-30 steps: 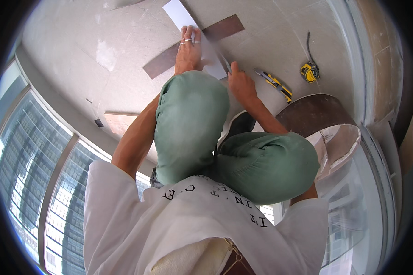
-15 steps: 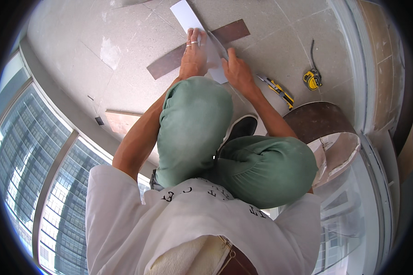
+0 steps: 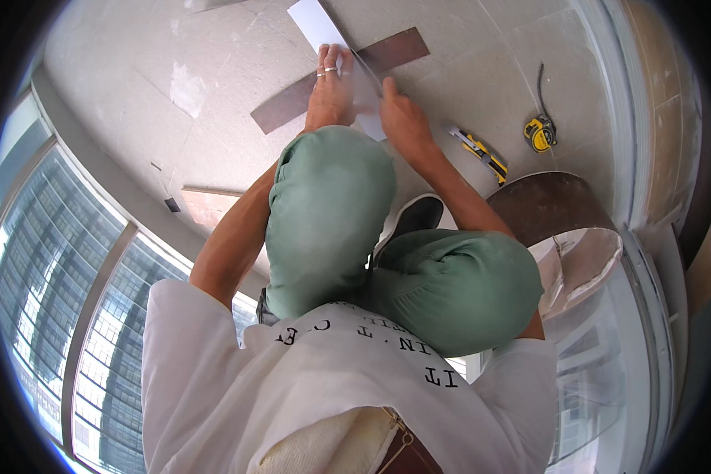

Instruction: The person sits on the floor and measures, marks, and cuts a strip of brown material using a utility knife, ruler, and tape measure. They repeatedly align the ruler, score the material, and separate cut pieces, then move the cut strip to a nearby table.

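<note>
A white flat strip (image 3: 317, 24) lies across a brown strip (image 3: 394, 50) on the floor, the two forming a cross. My left hand (image 3: 330, 93), with rings on it, rests stretched out on the white strip where they cross. Its fingers lie flat and point away from me. Just to the right, my right hand (image 3: 404, 120) is closed round a thin, grey, blade-like tool (image 3: 369, 69), which slants along the white strip's right edge. The handle is hidden in my fist, so its exact kind does not show.
A yellow and black utility knife (image 3: 483, 156) lies right of my right hand, with a yellow tape measure (image 3: 539, 134) beyond it. A curled brown sheet (image 3: 551, 207) stands by my right knee. Window panes (image 3: 47, 261) run along the left, and a flat board (image 3: 205, 204) lies near my left arm.
My right hand and the thin tool have shifted slightly up and left along the strip. My left hand keeps pressing in the same place. The whole view has tilted a little.
</note>
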Demonstrator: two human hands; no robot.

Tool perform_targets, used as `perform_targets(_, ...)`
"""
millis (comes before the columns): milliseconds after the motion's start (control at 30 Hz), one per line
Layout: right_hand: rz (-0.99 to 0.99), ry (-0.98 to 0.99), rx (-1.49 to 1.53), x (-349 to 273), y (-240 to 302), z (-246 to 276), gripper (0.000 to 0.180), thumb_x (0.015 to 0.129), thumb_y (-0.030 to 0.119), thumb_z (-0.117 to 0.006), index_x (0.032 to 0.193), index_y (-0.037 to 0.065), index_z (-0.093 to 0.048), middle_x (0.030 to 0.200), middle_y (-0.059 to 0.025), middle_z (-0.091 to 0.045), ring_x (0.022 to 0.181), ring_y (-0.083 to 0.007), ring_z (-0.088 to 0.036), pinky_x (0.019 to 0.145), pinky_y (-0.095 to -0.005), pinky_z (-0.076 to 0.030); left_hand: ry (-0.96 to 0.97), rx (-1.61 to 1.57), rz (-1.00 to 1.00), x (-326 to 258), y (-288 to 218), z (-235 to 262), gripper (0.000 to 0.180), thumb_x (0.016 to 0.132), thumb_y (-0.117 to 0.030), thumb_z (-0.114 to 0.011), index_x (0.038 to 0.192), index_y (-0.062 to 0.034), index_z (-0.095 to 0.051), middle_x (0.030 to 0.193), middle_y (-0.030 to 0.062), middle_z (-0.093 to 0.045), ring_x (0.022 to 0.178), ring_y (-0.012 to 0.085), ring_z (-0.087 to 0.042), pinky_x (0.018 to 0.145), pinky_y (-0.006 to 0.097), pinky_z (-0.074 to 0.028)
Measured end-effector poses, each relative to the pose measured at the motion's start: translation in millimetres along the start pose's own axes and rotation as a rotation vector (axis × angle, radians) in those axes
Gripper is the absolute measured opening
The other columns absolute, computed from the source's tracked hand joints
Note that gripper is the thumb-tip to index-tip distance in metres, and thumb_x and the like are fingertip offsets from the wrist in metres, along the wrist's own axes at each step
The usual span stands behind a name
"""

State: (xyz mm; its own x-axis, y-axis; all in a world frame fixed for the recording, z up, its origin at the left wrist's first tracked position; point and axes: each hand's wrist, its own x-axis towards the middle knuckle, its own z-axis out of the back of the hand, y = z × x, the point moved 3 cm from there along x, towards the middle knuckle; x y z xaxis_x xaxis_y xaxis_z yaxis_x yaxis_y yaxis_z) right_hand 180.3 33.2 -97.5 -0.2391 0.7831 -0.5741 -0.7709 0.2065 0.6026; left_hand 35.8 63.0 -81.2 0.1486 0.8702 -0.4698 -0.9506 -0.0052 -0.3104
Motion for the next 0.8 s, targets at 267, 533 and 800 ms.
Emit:
perform_targets(267, -0.063, 0.017, 0.005, -28, -29, -17, 0.016, 0.097, 0.014, -0.048, 0.109, 0.005, -0.044, 0.094, -0.0263, -0.067, 0.093, -0.0476, -0.064, 0.08, -0.0574, -0.05, 0.015, 0.098, -0.022, 1, 4, -5, 0.119, 0.065, -0.032, -0.092, 0.154, 0.0007, -0.021, 0.158, 0.019, -0.015, 0.152, 0.0394, -0.01, 0.122, 0.045, -0.032)
perform_targets(533, 0.015, -0.075, 0.205, -26, -33, -12, 0.029, 0.1, 0.026, -0.052, 0.111, 0.001, -0.043, 0.093, -0.0304, -0.066, 0.092, -0.0518, -0.062, 0.078, -0.0589, -0.048, -0.023, 0.019, -0.049, 1, 7, -9, 0.117, 0.065, -0.028, -0.093, 0.154, 0.0023, -0.022, 0.158, 0.0196, -0.015, 0.152, 0.0416, -0.011, 0.121, 0.047, -0.033)
perform_targets(800, 0.032, -0.068, 0.279, -1, -11, -5, 0.032, 0.101, 0.031, -0.052, 0.108, 0.001, -0.044, 0.083, -0.0325, -0.065, 0.084, -0.0537, -0.062, 0.072, -0.0603, -0.048, 0.01, -0.033, -0.042, -6, 2, -3, 0.117, 0.067, -0.028, -0.091, 0.153, 0.0041, -0.019, 0.158, 0.0236, -0.016, 0.151, 0.044, -0.01, 0.122, 0.047, -0.031)
